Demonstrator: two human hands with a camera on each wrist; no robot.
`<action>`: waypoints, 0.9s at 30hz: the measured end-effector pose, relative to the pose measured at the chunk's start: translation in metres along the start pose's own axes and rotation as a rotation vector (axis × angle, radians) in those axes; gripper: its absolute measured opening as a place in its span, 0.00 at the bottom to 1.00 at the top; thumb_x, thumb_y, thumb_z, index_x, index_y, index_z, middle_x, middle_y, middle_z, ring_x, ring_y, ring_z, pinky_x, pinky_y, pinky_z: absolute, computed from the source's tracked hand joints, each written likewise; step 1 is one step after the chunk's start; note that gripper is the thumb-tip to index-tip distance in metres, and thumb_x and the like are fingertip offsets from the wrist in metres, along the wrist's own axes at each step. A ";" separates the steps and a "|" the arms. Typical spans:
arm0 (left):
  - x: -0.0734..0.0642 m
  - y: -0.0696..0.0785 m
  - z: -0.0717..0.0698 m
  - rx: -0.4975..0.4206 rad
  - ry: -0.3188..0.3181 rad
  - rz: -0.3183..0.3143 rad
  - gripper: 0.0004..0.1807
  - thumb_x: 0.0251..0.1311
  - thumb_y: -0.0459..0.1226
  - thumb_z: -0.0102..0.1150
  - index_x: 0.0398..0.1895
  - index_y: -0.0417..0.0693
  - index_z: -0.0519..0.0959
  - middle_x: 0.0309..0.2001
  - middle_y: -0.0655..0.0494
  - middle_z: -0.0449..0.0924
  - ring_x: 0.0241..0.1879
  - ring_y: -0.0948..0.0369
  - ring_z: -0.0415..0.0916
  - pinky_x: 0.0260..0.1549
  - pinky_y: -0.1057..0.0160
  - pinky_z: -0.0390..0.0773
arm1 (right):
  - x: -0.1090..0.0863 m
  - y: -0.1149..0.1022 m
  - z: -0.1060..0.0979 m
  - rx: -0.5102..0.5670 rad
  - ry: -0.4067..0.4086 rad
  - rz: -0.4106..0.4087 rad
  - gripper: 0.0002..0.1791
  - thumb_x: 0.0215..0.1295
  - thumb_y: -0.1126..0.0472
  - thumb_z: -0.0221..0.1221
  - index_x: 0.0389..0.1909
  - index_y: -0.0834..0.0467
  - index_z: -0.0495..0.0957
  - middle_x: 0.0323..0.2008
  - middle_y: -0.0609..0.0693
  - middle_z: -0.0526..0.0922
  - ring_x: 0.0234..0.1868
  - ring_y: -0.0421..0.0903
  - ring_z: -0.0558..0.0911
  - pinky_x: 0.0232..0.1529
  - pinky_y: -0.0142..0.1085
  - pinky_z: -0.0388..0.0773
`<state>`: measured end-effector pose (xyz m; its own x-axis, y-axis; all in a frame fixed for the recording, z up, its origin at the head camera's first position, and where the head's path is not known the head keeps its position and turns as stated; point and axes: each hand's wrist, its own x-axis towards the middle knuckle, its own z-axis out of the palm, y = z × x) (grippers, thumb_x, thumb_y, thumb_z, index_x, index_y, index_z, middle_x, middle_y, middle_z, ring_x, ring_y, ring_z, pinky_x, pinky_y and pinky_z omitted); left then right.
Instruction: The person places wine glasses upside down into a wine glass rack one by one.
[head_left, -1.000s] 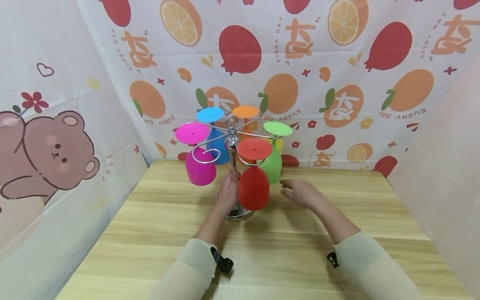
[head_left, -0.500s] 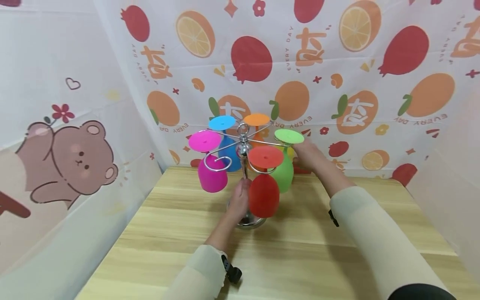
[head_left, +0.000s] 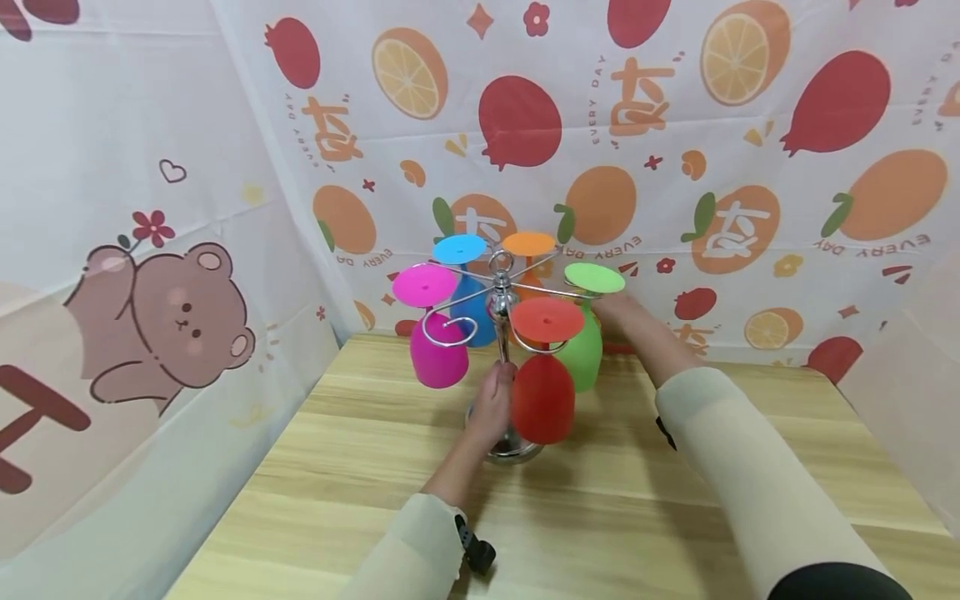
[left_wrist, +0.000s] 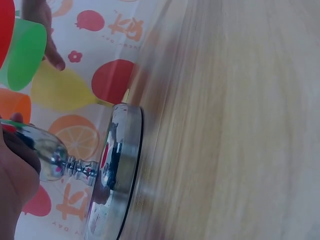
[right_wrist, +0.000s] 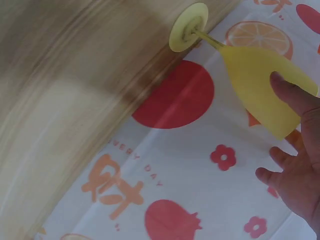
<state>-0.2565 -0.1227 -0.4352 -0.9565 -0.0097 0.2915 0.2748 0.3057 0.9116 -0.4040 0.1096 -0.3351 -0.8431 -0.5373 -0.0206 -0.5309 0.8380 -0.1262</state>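
Note:
My left hand [head_left: 491, 404] grips the stem of a chrome stemware rack [head_left: 504, 335], whose round base [left_wrist: 117, 165] rests on the table. Upside down from its wire arms hang plastic wine glasses: pink [head_left: 440, 358], blue [head_left: 470, 312], orange [head_left: 528, 243], green [head_left: 582, 354] and red [head_left: 543, 400]. Behind the green one, my right hand [right_wrist: 302, 172] is at a yellow wine glass [right_wrist: 255, 82] standing upright on its foot. The thumb lies across the near side of the bowl and a finger passes behind it; the other fingers are spread. The head view hides most of this hand.
The wooden table [head_left: 660, 500] ends at the back against a fruit-printed cloth [head_left: 675, 125]. A cloth with a bear print [head_left: 183, 321] covers the left side. The rack's wire arms and hanging glasses stand between my two hands.
My right hand has moved back and in behind the green glass to the yellow one. My left hand keeps its hold on the rack. The head view has shifted slightly.

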 end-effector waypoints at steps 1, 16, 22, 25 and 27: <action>0.000 0.000 0.000 0.012 0.008 -0.009 0.32 0.76 0.57 0.25 0.47 0.42 0.73 0.43 0.44 0.76 0.49 0.48 0.75 0.53 0.46 0.74 | -0.001 0.003 0.001 0.002 0.015 -0.008 0.26 0.64 0.56 0.63 0.62 0.55 0.74 0.61 0.62 0.76 0.64 0.62 0.71 0.67 0.56 0.65; 0.004 0.002 0.005 -0.028 0.020 -0.072 0.28 0.77 0.55 0.29 0.47 0.43 0.74 0.45 0.44 0.77 0.52 0.49 0.73 0.57 0.45 0.72 | -0.005 0.009 0.001 0.102 0.045 0.044 0.37 0.53 0.50 0.72 0.65 0.49 0.71 0.64 0.58 0.72 0.62 0.58 0.69 0.65 0.59 0.67; 0.005 0.002 0.006 -0.047 -0.016 -0.072 0.28 0.77 0.55 0.29 0.45 0.44 0.74 0.41 0.46 0.76 0.48 0.51 0.73 0.52 0.49 0.73 | 0.000 0.004 0.005 0.054 -0.029 0.085 0.20 0.67 0.53 0.57 0.57 0.53 0.78 0.60 0.63 0.75 0.61 0.62 0.69 0.64 0.61 0.66; 0.004 0.002 0.005 -0.053 -0.015 -0.055 0.26 0.78 0.52 0.28 0.45 0.43 0.73 0.40 0.47 0.75 0.46 0.52 0.72 0.49 0.51 0.73 | 0.001 0.002 0.005 0.025 -0.043 0.089 0.15 0.66 0.56 0.55 0.49 0.56 0.81 0.54 0.63 0.77 0.56 0.61 0.72 0.61 0.59 0.69; 0.003 0.002 0.004 -0.064 -0.015 -0.060 0.26 0.78 0.51 0.29 0.45 0.43 0.73 0.41 0.47 0.76 0.48 0.53 0.72 0.51 0.50 0.73 | 0.001 0.001 0.004 -0.006 -0.054 0.085 0.09 0.64 0.58 0.56 0.38 0.57 0.82 0.45 0.61 0.80 0.47 0.58 0.76 0.54 0.53 0.75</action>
<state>-0.2596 -0.1186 -0.4332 -0.9726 -0.0116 0.2321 0.2223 0.2432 0.9441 -0.4049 0.1094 -0.3390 -0.8792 -0.4688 -0.0847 -0.4586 0.8810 -0.1158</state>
